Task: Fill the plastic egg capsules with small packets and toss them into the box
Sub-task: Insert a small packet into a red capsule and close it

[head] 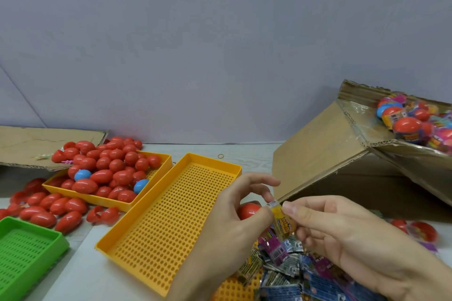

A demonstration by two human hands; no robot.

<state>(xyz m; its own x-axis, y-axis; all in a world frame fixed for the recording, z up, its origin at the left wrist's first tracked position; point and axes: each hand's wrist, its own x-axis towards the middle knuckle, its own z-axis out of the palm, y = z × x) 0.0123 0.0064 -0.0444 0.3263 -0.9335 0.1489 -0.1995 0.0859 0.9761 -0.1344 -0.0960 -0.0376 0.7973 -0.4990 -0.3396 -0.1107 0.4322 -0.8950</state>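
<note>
Pinching 1 yellow packet (281, 221) between both hands, left hand (234, 215) cupping a red egg capsule (248, 210), right hand (342, 234) may miss the opening, dropping it

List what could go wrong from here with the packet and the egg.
The small yellow foil packet is only pinched between the left hand and right hand, so it might slip. The red plastic egg capsule sits mostly hidden in the left hand, and a crumpled packet could stop it closing.

Egg capsules (107, 173) fill the far-left tray (161, 166); an empty tray (176, 217) sits beside it; box (342, 154) at right.
</note>
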